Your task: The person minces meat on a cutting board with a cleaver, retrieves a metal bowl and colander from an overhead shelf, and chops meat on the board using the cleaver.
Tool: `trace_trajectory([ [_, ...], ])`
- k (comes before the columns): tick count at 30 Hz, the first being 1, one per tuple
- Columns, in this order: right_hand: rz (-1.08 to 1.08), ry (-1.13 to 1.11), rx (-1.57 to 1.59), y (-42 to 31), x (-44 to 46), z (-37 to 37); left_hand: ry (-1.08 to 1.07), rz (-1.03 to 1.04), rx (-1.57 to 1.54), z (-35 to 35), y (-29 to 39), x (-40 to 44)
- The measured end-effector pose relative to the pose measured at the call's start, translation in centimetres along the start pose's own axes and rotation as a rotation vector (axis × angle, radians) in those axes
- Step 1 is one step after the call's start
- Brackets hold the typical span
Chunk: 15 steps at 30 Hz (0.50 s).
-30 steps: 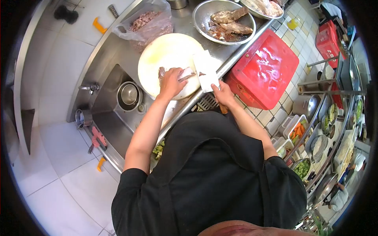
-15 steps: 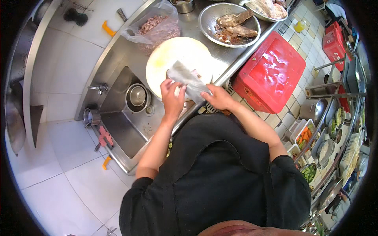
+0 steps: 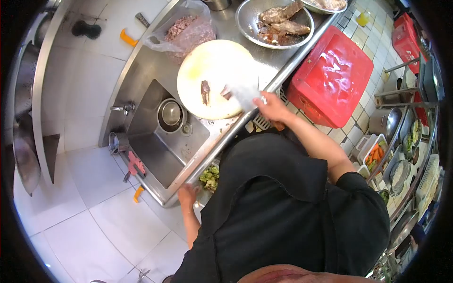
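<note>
My right hand (image 3: 272, 107) is closed on a wide cleaver (image 3: 243, 95), its blade over the right edge of the round cutting board (image 3: 217, 61). A dark strip of meat (image 3: 205, 92) lies on the board, and a second piece (image 3: 226, 92) sits beside the blade tip. My left hand (image 3: 188, 194) is down below the counter's front edge, next to a container of green leaves (image 3: 209, 178); its fingers are too unclear to tell what they do. Behind the board stand a plastic bag of chopped meat (image 3: 181, 30) and a metal bowl with large meat pieces (image 3: 283, 27).
The sink (image 3: 155, 146) with nested metal bowls (image 3: 171, 115) lies left of the board. A red crate with a lid (image 3: 330, 78) stands on the floor at right. Shelves with food trays (image 3: 375, 155) are farther right, and a metal edge (image 3: 40, 94) runs at far left.
My left hand has left the board and the blade and moved down to the counter's front edge. The cleaver has swung right, uncovering the meat on the board.
</note>
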State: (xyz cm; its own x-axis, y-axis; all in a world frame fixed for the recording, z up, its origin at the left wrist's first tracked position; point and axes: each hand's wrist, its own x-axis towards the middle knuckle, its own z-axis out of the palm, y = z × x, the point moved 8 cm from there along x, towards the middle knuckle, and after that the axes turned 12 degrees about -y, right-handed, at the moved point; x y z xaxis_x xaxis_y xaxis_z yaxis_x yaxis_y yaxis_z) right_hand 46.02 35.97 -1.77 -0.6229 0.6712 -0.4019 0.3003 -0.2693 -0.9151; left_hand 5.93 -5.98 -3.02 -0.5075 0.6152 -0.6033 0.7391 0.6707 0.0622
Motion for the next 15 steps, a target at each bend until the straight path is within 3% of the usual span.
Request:
trace_trajectory([
  [1,-0.015,0.046,0.066,1.7,0.3,-1.1,-0.005,-0.006,0.004,-0.2,-0.1,-0.4],
  [3,-0.015,0.123,0.111,3.8,0.3,-3.3,0.240,-0.060,-0.119,-3.3,0.0,-1.4],
  [4,-0.001,0.147,0.157,4.7,0.4,-3.8,0.282,0.014,-0.284,-5.1,2.4,-1.0],
  [7,-0.005,0.131,0.187,5.8,1.4,-3.8,0.314,0.292,-0.581,-9.8,13.4,4.4],
  [9,-0.043,0.113,0.170,6.0,2.5,-3.2,0.219,0.516,-0.729,-11.2,22.8,7.9],
  [10,-0.046,0.119,0.170,5.9,2.6,-2.9,0.123,0.561,-0.670,-11.4,27.4,9.6],
  [12,0.008,0.130,0.149,5.7,3.0,-2.5,0.222,0.813,-0.507,-12.9,35.9,10.5],
  [14,0.022,0.148,0.186,5.6,2.9,-2.3,0.289,0.990,-0.281,-13.1,40.7,12.8],
  [15,0.016,0.132,0.179,5.5,2.9,-2.2,0.269,0.956,-0.203,-13.2,41.8,13.9],
])
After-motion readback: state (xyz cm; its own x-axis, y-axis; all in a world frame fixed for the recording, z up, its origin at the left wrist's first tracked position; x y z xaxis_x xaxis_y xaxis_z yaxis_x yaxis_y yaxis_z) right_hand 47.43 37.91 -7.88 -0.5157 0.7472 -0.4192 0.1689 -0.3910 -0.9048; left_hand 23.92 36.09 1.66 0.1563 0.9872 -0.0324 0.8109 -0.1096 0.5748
